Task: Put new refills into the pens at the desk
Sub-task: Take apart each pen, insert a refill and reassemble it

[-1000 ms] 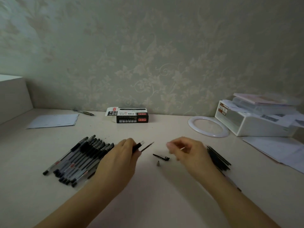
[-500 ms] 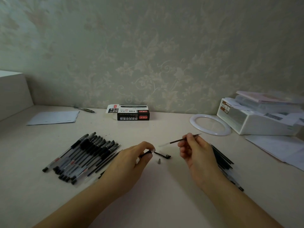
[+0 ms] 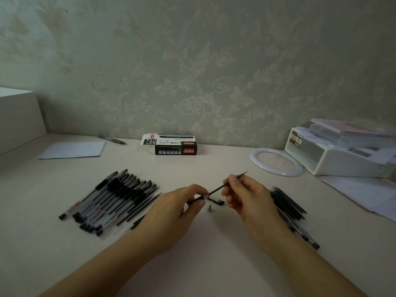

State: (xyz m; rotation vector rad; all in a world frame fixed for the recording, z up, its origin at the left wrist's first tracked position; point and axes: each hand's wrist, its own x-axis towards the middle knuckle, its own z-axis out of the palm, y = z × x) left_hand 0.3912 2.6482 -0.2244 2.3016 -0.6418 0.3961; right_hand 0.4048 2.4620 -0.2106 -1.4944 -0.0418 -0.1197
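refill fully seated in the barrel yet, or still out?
Mostly out. The refill runs bare from the right hand to the barrel mouth in the left hand; whether its end has entered: cannot tell.

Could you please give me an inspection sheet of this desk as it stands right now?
Surface: pale desk, against a patterned wall.
Job's things: pens piled at left; refills piled at right; a metal tip and a black cap lie between the hands.
Clutter: pen box, paper sheet, white ring, storage box.
Grippers: left hand holds a pen barrel; right hand pinches a refill whose end meets the barrel mouth.
Cables: nothing seen.
Surroundings: white box far left.
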